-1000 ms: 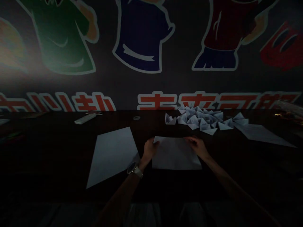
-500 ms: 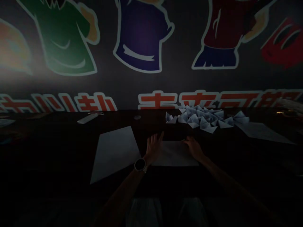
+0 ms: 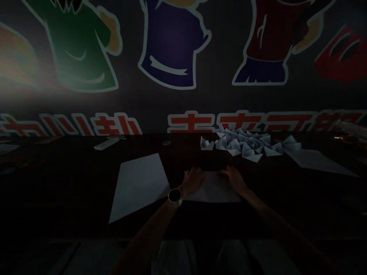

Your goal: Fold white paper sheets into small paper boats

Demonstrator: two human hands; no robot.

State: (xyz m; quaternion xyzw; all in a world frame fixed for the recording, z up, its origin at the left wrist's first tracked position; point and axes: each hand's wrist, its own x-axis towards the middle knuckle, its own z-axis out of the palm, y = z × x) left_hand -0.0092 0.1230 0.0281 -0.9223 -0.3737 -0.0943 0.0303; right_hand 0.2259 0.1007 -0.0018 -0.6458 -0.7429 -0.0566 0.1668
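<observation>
A white sheet of paper point(image 3: 215, 193) lies before me on the dark table, wider than it is deep, apparently folded. My left hand point(image 3: 194, 181), with a round watch on its wrist, rests on the left part of this paper, fingers spread over its far left corner. At the far edge, to the right of the middle, my right hand point(image 3: 233, 179) has its fingers closed on the paper. Dim light hides the exact fingertip contact. To the left lies a larger flat sheet of white paper point(image 3: 139, 187).
A heap of several folded paper boats point(image 3: 237, 142) stands at the back right, beside another white sheet point(image 3: 321, 162). A long pale object point(image 3: 106, 144) and a small round disc point(image 3: 166, 143) lie at the back. Behind rises a painted wall point(image 3: 174, 101).
My left hand has moved right and its fingers have come down onto the paper, uncovering the paper's far left corner. My right hand has shifted slightly left along the far edge.
</observation>
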